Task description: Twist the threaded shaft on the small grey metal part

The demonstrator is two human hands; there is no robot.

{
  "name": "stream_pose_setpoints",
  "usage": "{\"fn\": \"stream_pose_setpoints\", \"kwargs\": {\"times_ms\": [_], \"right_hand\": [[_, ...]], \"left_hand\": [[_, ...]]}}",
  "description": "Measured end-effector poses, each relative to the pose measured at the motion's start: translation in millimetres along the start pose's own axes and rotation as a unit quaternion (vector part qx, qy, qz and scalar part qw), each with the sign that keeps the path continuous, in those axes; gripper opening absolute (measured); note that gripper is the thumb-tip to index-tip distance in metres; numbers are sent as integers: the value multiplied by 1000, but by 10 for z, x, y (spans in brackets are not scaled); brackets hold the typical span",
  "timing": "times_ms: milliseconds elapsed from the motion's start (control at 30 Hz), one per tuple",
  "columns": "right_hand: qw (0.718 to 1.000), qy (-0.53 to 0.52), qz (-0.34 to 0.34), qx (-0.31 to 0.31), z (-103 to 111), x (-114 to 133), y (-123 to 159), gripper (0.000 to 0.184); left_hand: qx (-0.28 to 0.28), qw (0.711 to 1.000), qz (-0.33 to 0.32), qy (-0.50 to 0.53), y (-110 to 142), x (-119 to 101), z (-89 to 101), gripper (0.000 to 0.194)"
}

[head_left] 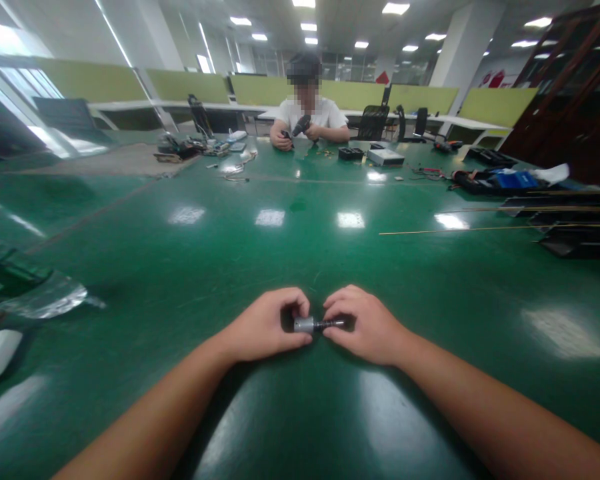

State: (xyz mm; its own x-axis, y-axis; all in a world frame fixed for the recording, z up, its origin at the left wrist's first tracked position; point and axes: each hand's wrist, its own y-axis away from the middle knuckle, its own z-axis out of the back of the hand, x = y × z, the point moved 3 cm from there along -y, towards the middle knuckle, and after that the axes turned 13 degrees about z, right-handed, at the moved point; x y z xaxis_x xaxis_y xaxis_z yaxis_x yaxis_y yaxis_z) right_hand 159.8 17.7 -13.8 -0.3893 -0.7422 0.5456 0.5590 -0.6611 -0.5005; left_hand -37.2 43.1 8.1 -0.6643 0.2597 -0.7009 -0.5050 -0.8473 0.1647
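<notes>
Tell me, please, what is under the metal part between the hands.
The green table lies beneath the metal part. The patch directly underneath is covered by the part, with the left hand and right hand around it, so contact cannot be told.

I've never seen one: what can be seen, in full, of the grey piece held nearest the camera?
The grey piece is a metallic-looking cylinder with a dark, ribbed rod ending in a shiny tip. It points sideways, rod to the right, over the green table. The left grip holds the cylinder; the right grip, the rod. Table contact is unclear.
</notes>
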Motion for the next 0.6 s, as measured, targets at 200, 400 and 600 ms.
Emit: {"fn": "stream_pose_setpoints", "kwargs": {"times_ms": [200, 400, 600], "right_hand": [[1000, -3, 4, -4, -9, -10, 9, 11], [1000, -1, 2, -5, -10, -23, 15, 11], [1000, 5, 3, -8, 2, -15, 14, 11]], "left_hand": [[0, 1000, -4, 0, 6, -4, 4, 20], [1, 1000, 3, 7, -9, 0, -1, 20], [0, 1000, 0, 4, -5, -2, -2, 20]]}}
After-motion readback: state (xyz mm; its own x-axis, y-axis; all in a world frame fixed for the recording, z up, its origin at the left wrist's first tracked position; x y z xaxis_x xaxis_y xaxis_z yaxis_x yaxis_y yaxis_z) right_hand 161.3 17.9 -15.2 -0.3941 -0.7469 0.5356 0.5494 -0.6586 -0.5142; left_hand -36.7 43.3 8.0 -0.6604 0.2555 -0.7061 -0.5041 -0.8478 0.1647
